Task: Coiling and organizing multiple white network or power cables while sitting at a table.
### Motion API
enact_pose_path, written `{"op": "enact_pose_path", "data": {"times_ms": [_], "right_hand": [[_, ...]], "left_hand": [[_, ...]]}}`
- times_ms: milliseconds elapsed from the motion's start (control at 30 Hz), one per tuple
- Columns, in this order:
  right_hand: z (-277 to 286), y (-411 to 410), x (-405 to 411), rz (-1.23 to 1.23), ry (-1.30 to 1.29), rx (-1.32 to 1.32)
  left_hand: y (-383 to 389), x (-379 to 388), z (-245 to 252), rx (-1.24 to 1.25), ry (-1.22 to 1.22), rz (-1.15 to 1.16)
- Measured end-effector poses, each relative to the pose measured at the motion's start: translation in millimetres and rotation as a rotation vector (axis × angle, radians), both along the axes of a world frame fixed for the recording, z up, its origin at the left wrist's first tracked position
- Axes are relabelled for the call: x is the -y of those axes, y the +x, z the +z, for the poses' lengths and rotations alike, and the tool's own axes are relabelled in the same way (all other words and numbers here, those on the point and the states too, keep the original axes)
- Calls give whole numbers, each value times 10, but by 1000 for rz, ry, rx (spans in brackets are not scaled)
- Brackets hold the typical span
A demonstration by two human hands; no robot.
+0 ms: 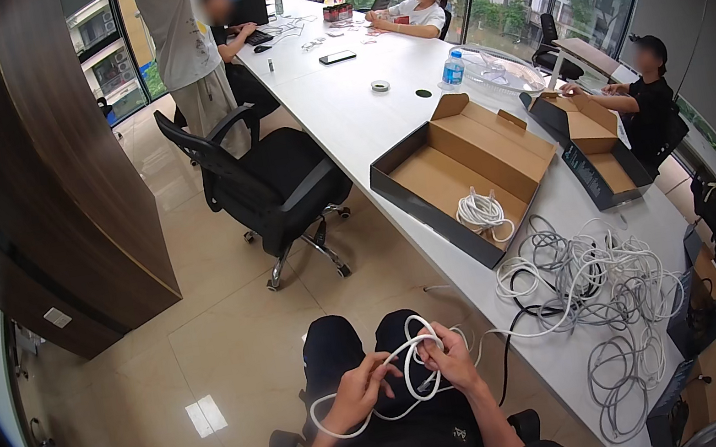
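Observation:
A white network cable [416,381] lies in loose loops above my lap, held between both hands. My right hand [449,357] grips the bunched loops, with a clear plug hanging just beneath them. The cable passes between the fingers of my left hand [365,389], and one loop hangs around that wrist. From my lap the cable seems to run to the table, where a tangled pile of white, grey and black cables [589,286] lies. A coiled white cable [481,213] rests inside an open cardboard box [424,175] beyond the pile.
The white table [432,233] runs away from my right side. A second open box [606,165], a water bottle [453,69], a tape roll [380,86] and a phone [337,57] are on it. A black office chair [275,180] stands at its left edge. Several people are around the table.

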State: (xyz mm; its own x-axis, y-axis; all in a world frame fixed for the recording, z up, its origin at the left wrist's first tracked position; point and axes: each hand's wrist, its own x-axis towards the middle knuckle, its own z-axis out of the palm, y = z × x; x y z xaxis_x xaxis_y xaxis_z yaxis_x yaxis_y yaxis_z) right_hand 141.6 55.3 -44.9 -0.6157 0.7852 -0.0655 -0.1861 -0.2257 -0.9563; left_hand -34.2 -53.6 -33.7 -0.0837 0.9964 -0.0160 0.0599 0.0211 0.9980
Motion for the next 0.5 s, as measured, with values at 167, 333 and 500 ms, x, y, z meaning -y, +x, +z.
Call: {"op": "enact_pose_path", "data": {"times_ms": [167,333,500], "right_hand": [[43,-44,16,45,-81,-31],[77,-1,39,184,-130,-103],[2,36,47,321,-165,-110]], "left_hand": [[-35,-59,-86,-30,94,-11],[-27,-34,-16,121,6,-35],[-6,-3,-189,205,48,-134]]}}
